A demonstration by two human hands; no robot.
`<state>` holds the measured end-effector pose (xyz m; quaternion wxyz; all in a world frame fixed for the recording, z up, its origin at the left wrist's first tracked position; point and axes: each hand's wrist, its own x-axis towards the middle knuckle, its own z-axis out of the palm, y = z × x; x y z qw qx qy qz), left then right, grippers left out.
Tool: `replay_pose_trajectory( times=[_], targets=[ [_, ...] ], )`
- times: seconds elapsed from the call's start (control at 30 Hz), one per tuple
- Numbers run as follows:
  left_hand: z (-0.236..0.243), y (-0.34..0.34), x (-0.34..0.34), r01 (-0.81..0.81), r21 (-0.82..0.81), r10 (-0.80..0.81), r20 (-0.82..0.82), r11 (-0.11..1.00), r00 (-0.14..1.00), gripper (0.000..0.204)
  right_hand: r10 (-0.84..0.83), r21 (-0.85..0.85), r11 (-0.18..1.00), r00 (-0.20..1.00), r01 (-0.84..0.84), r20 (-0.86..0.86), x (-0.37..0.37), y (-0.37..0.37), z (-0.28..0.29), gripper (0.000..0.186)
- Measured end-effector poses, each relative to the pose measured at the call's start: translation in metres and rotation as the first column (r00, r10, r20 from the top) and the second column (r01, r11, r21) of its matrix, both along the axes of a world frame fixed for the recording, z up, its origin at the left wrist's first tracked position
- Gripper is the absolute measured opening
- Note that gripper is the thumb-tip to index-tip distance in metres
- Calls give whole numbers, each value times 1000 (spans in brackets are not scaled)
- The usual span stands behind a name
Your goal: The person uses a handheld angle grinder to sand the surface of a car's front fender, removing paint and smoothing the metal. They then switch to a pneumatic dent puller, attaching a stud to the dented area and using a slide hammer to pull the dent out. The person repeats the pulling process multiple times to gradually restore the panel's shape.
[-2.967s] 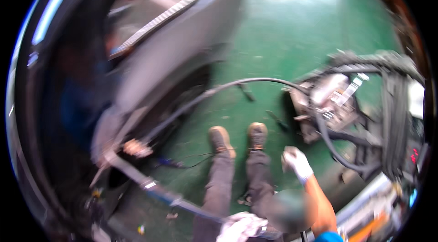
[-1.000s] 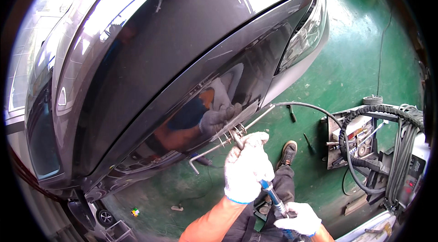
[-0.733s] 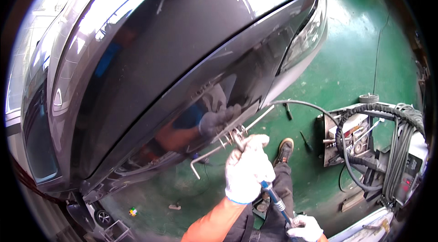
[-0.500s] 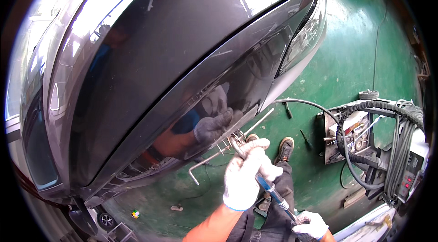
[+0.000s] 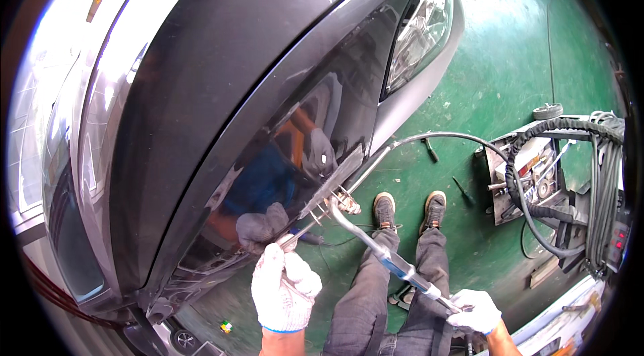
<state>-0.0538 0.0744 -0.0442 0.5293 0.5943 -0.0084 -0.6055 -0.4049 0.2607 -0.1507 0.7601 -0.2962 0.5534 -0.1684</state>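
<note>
My left hand (image 5: 287, 289), in a white knit glove, closes around the near end of a thin metal rod (image 5: 365, 171). The rod runs along a row of small metal tabs (image 5: 318, 210) at the dark car fender (image 5: 295, 148). My right hand (image 5: 473, 310), gloved too, is closed on the rear end of a slide hammer (image 5: 396, 263), a long tool with a blue and silver shaft. The slide hammer slants up to a curved hook (image 5: 333, 208) at the tabs. A bare, scuffed strip (image 5: 345, 171) lines the panel edge there.
A trolley (image 5: 496, 185) with tools and a coiled black cable (image 5: 563, 124) stands right, beside a machine with a red display (image 5: 618, 242). Its grey cable (image 5: 456, 134) arches to the fender. Screwdriver-like tools (image 5: 463, 189) lie on the green floor (image 5: 496, 87). My shoes (image 5: 384, 212) stand below.
My left hand has left the slide hammer's front and moved left onto the rod's end. My right hand still holds the rear end. The view has shifted, showing more of my legs.
</note>
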Motion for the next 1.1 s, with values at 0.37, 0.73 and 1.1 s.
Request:
replay_pose_trajectory(
  times=[0.37,0.73,1.1],
  targets=[
    [54,10,65,1,171,53,-309,985,950,30,379,184,924,735,-336,-562,17,21,-110,40],
    [-46,139,67,200,789,-524,174,581,833,12,565,650,757,568,-68,-599,37,93,-447,32],
    [-133,192,-6,551,692,-638,-168,466,751,31,182,164,981,770,-101,-612,21,95,-414,36]
  ],
)
